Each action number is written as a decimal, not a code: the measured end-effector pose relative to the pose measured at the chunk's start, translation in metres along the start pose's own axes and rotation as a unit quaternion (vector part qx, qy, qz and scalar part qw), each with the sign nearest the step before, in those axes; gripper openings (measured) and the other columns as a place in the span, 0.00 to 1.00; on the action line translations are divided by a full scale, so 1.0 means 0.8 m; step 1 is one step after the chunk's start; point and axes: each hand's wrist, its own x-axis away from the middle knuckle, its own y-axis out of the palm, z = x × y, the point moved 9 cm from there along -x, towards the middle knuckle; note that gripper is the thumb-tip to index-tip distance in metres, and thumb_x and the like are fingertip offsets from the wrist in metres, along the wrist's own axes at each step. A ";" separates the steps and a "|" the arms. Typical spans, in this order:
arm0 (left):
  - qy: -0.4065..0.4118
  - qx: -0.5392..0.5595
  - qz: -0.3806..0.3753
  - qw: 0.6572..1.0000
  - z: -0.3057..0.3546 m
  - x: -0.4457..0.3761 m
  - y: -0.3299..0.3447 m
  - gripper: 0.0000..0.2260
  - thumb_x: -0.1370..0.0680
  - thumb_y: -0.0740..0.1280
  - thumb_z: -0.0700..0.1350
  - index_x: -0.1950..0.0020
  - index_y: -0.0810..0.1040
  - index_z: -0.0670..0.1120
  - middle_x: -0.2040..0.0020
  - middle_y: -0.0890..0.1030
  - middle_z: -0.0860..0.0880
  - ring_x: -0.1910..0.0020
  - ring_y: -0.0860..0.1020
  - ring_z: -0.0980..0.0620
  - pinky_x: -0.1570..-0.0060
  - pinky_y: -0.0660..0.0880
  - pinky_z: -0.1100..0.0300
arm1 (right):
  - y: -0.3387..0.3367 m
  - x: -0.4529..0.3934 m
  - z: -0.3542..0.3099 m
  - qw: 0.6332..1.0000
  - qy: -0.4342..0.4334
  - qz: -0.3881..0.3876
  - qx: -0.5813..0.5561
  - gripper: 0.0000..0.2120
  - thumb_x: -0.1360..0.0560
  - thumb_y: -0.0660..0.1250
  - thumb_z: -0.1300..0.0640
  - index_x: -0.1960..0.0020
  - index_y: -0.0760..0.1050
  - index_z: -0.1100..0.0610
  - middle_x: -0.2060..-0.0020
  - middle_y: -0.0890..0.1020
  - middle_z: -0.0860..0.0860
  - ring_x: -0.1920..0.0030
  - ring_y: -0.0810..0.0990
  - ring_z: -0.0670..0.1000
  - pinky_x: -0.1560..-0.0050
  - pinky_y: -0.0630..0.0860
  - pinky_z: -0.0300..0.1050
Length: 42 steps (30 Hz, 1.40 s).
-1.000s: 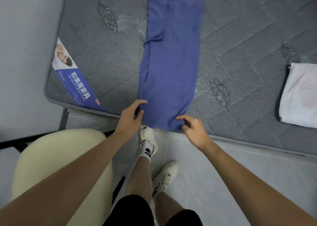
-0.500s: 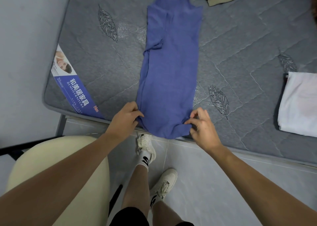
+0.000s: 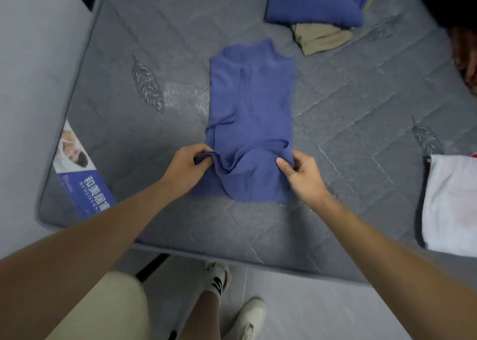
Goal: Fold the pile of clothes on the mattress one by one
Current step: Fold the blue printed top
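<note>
Blue shirt [image 3: 251, 123] (already narrowed) lies near the mattress [image 3: 361, 112] front edge; left hand [image 3: 184, 169] and right hand [image 3: 300, 177] fingers pinch its hem corners, which should travel level to the collar.

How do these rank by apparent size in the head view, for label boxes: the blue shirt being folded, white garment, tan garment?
1. blue shirt
2. white garment, partly cut off by the frame, so uncertain
3. tan garment, partly covered, farther away

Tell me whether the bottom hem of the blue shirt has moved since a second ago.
Yes. The hem was at the mattress near edge; both the left hand and right hand now hold it carried inward, toward the collar.
</note>
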 end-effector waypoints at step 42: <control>0.263 -0.427 -0.054 0.863 -0.012 -0.077 0.058 0.36 0.30 0.57 0.27 0.20 0.63 0.37 0.18 0.61 0.40 0.19 0.60 0.42 0.22 0.63 0.46 | 0.044 -0.063 0.002 0.816 -0.255 -0.105 0.507 0.46 0.30 0.60 0.73 0.15 0.54 0.53 0.16 0.54 0.46 0.16 0.46 0.49 0.17 0.49 0.50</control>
